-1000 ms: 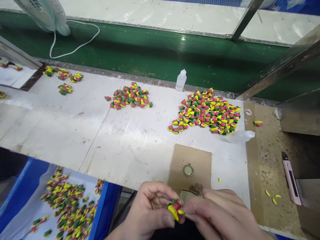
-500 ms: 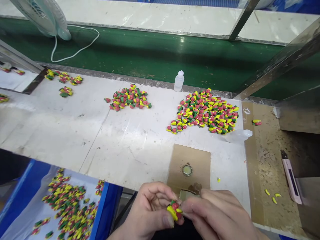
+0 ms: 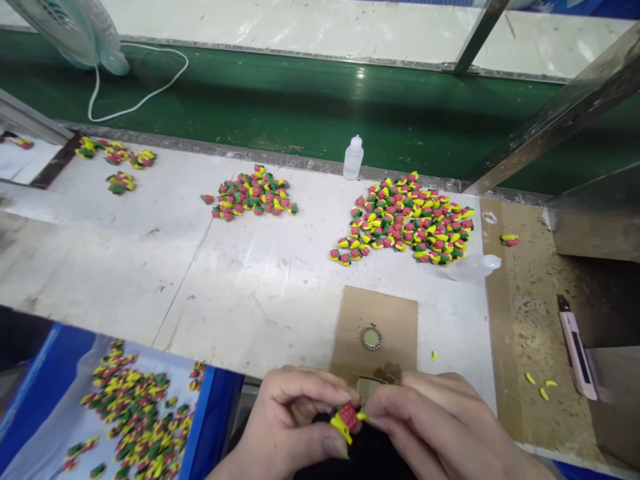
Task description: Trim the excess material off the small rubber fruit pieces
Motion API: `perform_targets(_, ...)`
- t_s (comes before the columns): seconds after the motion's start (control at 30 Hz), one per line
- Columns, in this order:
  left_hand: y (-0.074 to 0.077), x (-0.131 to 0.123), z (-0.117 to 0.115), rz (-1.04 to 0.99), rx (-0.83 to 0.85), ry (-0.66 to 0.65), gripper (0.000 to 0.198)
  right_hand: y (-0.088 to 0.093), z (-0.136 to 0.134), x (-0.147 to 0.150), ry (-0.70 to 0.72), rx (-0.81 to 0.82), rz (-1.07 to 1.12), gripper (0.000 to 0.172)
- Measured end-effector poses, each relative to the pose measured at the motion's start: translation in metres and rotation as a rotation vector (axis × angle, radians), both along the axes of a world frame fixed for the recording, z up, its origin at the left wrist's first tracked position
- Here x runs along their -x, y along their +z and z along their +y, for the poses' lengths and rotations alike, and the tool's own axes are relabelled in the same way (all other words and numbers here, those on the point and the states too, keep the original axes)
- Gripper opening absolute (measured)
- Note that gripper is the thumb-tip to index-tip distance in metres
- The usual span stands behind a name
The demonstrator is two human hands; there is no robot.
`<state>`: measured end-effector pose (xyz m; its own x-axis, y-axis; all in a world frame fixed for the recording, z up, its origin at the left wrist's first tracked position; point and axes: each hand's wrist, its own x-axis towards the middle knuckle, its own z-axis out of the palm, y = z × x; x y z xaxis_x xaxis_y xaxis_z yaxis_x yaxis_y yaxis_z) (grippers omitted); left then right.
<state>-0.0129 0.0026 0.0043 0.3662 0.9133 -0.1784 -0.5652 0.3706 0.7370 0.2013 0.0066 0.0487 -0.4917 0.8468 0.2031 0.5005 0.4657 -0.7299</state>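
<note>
Between the thumb and fingers of my left hand (image 3: 300,417) is a small fruit figurine (image 3: 349,417), a red knobbly berry with yellow banana shapes. My right hand (image 3: 430,417) is closed in a pinch at the figurine's right side, its fingertips on a small yellow tip. Whether that tip is a separate piece is unclear. Just beyond my hands lies a cardboard piece (image 3: 379,308) bearing a round metal cap (image 3: 371,338) with a beaded rim. A tiny yellow piece (image 3: 434,356) sits on the table to the right.
Similar figurines form a large pile (image 3: 400,220) and a smaller pile (image 3: 255,193). One clear squeeze bottle (image 3: 353,160) stands upright; another bottle (image 3: 475,266) lies tipped. A pink cutter (image 3: 576,350) and small yellow bananas (image 3: 543,393) are at right. A blue bin (image 3: 207,407) holds many figurines.
The figurine has turned in my left fingers, so more of its red berry faces me. Both hands stay close together at it. The whole view has shifted slightly.
</note>
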Motion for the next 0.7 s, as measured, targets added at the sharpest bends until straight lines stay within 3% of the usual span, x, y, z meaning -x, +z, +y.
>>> perform_targets(0.17,0.0013,-0.0035,-0.0002,-0.078,0.111,-0.074,0.029,-0.0029,-0.0033,-0.0019,-0.006,0.040,0.010,0.026)
perform_targets(0.43,-0.0021,-0.0046,-0.0046,-0.147,0.140,-0.079,0.030,-0.0041,-0.0060,-0.0049,-0.002,0.048,0.005,0.028)
perform_targets(0.7,0.0000,-0.0072,-0.0017,-0.043,0.130,-0.043,0.027,-0.0060,-0.0062,0.0012,-0.012,0.017,-0.004,0.035)
